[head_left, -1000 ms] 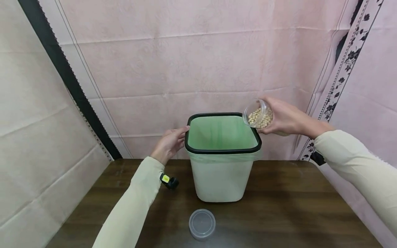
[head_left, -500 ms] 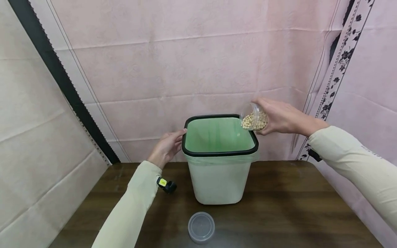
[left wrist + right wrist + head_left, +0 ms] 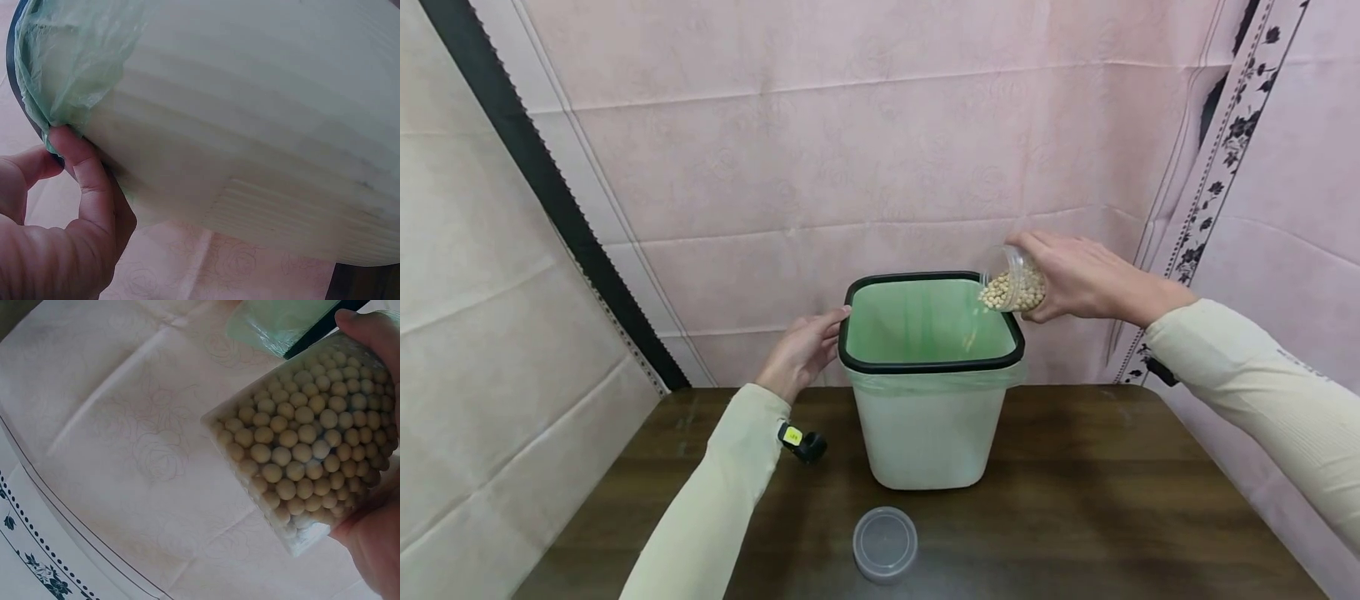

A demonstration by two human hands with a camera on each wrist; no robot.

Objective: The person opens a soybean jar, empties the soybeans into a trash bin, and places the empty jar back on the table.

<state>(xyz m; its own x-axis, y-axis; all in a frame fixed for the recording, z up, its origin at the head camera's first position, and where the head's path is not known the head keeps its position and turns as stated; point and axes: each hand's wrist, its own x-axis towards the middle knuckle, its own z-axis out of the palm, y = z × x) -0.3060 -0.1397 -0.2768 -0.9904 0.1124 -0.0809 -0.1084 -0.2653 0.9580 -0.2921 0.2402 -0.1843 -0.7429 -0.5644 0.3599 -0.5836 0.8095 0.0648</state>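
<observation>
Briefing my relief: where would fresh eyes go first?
The clear jar of pale beans, tilted over the right edge of the bin in the right hand. Next, the bin's black rim and green liner, pinched by the fingers of the left hand. Then the round lid on the table in front.

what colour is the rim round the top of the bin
Black; the rim shows best in the head view.

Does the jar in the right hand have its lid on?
No, the round lid lies on the table in front of the bin, apart from the jar.
</observation>
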